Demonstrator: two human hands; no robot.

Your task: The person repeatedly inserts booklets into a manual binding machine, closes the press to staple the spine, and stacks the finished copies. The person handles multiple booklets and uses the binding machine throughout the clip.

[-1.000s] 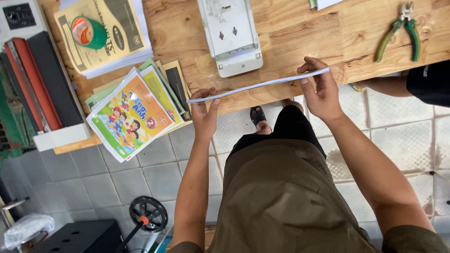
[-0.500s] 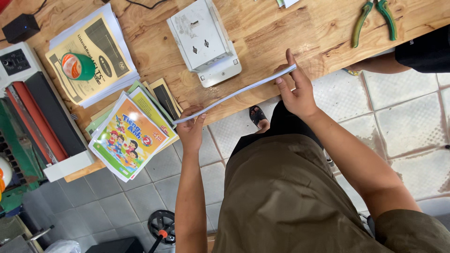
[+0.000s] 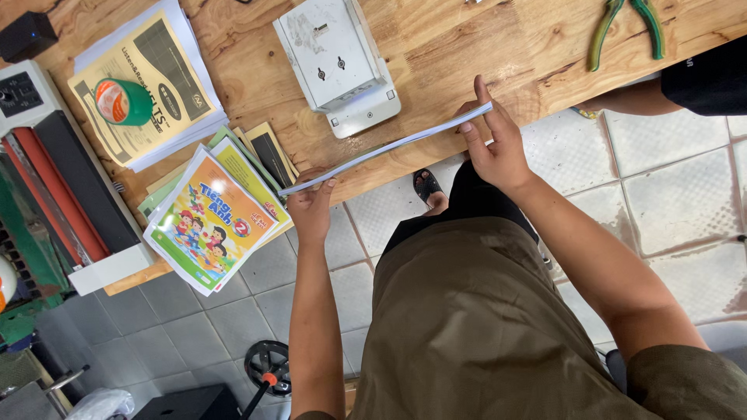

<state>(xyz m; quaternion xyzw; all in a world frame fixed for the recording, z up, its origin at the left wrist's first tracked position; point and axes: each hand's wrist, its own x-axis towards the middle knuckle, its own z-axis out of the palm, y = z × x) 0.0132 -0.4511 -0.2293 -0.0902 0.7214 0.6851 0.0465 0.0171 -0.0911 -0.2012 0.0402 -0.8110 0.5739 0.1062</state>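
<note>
Thin white paper stack [image 3: 387,148], seen edge-on, is gripped at both ends; long axis runs from 8 to 2 o'clock over the wooden table [image 3: 467,70] edge. Left hand [image 3: 311,206] is closed on the 8 o'clock end, right hand [image 3: 490,144] pinched on the 2 o'clock end.

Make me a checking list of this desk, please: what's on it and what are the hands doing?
Surface: wooden table, bare in the middle.
Job's things: thin white paper stack, seen edge-on, held level over the table edge.
Clutter: colourful booklets, green tape roll on a yellow booklet, white device, green-handled pliers, red and black machine.
Fingers: left hand and right hand each grip one end.
Cables: nothing seen.
Surroundings: tiled floor; another person's arm at the table.
</note>
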